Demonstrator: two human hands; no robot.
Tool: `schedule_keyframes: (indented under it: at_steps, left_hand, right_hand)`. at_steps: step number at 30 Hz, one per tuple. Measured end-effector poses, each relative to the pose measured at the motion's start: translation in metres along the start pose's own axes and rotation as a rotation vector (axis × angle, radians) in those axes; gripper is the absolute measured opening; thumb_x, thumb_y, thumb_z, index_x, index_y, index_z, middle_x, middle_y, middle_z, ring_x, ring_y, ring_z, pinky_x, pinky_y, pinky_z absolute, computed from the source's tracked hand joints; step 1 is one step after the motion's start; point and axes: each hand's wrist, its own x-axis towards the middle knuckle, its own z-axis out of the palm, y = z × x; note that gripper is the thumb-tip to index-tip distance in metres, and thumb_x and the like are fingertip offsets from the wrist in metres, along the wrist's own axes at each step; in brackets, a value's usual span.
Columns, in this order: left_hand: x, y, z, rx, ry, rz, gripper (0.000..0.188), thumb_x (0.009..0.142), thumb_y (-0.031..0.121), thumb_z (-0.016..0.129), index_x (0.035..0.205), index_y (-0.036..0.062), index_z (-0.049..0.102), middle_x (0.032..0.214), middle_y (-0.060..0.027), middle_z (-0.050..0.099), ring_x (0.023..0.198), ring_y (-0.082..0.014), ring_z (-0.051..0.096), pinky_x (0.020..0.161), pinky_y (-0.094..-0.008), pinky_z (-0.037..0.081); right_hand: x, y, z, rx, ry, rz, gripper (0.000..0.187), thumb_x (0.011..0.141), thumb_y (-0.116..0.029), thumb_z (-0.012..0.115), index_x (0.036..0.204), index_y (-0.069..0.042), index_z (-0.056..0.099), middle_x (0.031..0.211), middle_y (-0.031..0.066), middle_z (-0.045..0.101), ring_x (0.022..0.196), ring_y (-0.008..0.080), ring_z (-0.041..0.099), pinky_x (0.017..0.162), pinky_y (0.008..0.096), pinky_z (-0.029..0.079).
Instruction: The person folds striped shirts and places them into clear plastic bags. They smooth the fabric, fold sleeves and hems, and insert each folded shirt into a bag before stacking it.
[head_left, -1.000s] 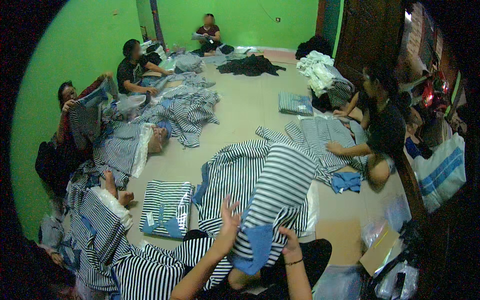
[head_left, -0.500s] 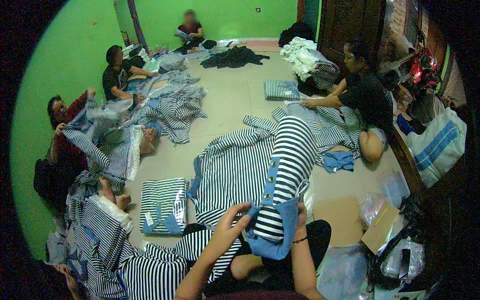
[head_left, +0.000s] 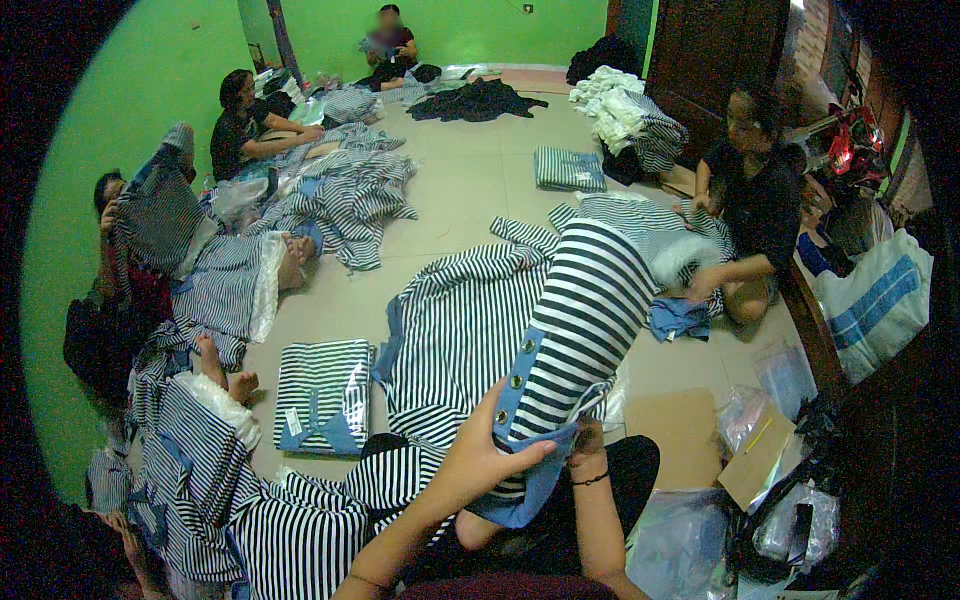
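Note:
A black-and-white striped shirt (head_left: 595, 315) with a blue collar and a blue strip of dark round fastenings hangs bunched between my hands, above my lap. My left hand (head_left: 490, 450) grips it at the collar, thumb across the blue cloth and fingers against the fastening strip. On the collar's other side is my right hand (head_left: 588, 452), a dark bracelet at its wrist, closed on the cloth with fingertips partly hidden. Beyond the held shirt, another striped shirt (head_left: 460, 340) lies spread on the floor. To its left rests a folded striped shirt in clear plastic (head_left: 322, 395).
Striped garments (head_left: 310, 535) pile up at my left knee. Brown cardboard (head_left: 670, 440) and clear plastic bags (head_left: 680, 540) lie at my right. Co-workers sit along both sides and at the back. A black cloth heap (head_left: 475, 102) and another wrapped shirt (head_left: 568, 168) lie farther off.
My left hand has shifted from the collar's outer edge to a wrapped grip on it, and the collar has turned. The right-hand co-worker now handles clear plastic; the left one raises a striped garment.

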Motion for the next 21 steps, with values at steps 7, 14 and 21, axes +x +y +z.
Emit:
schedule_keyframes:
  at_steps: [7,14,21]
  left_hand:
    - [0.000,0.003,-0.003,-0.071,-0.117,0.104,0.080,0.059,0.026,0.071,0.119,-0.0050,0.027,0.111,-0.0184,0.042,0.102,-0.0236,0.043,0.088,-0.0308,0.033]
    - [0.009,0.004,-0.008,-0.125,-0.173,0.092,0.085,0.059,0.026,0.070,0.121,-0.0037,0.021,0.112,-0.0190,0.040,0.104,-0.0244,0.041,0.089,-0.0316,0.031]
    - [0.014,0.004,0.004,-0.260,-0.278,0.139,0.097,0.060,0.025,0.071,0.126,0.0038,0.005,0.117,-0.0233,0.033,0.109,-0.0271,0.036,0.090,-0.0344,0.030]
  right_hand:
    - [-0.005,-0.005,0.012,-0.058,0.046,-0.056,0.049,0.064,-0.028,0.053,0.102,0.001,0.048,0.099,0.0173,0.052,0.089,0.0276,0.052,0.080,0.0371,0.042]
    - [-0.016,-0.009,0.027,-0.128,0.115,-0.110,0.046,0.063,-0.025,0.054,0.101,0.001,0.049,0.098,0.0164,0.053,0.088,0.0267,0.052,0.079,0.0361,0.043]
    - [-0.029,-0.021,0.048,-0.251,0.198,-0.199,0.044,0.062,-0.023,0.055,0.099,0.001,0.050,0.096,0.0155,0.054,0.086,0.0258,0.053,0.078,0.0351,0.043]
